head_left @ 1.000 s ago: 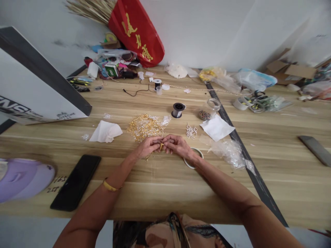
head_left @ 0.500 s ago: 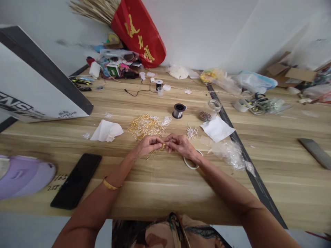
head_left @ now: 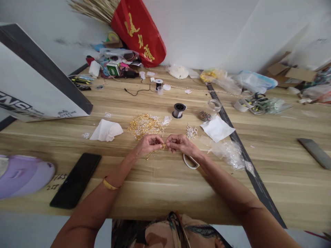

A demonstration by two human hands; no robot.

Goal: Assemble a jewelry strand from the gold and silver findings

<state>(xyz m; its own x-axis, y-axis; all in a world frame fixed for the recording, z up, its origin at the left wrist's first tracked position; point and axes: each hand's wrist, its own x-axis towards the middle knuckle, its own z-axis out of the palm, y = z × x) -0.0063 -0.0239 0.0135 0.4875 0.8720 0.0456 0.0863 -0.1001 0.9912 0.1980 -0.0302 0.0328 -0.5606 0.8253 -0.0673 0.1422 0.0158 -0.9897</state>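
Between my fingertips is a small gold chain [head_left: 162, 147], its loose end trailing onto the wood below my left palm. My left hand [head_left: 149, 144] pinches the chain between thumb and forefinger. Close beside it, my right hand [head_left: 179, 144] is closed in a pinch at the chain's right end; whatever is in that pinch is too small to make out. Just beyond my hands lies a heap of gold chains and clear beads [head_left: 146, 125]. A few silvery ring-shaped pieces [head_left: 191, 131] rest past my right hand. A white ring [head_left: 190, 162] lies partly hidden under my right wrist.
A wire spool [head_left: 179, 111] stands behind the heap. White paper [head_left: 218, 128], plastic bags [head_left: 230, 153] and a jar [head_left: 207, 113] are on the right. A black phone [head_left: 76, 181], a tissue [head_left: 106, 131] and a large box [head_left: 38, 82] are on the left.
My right hand has shifted very slightly to the right, opening a small gap between the two hands. My left hand stays nearly in place with the chain.
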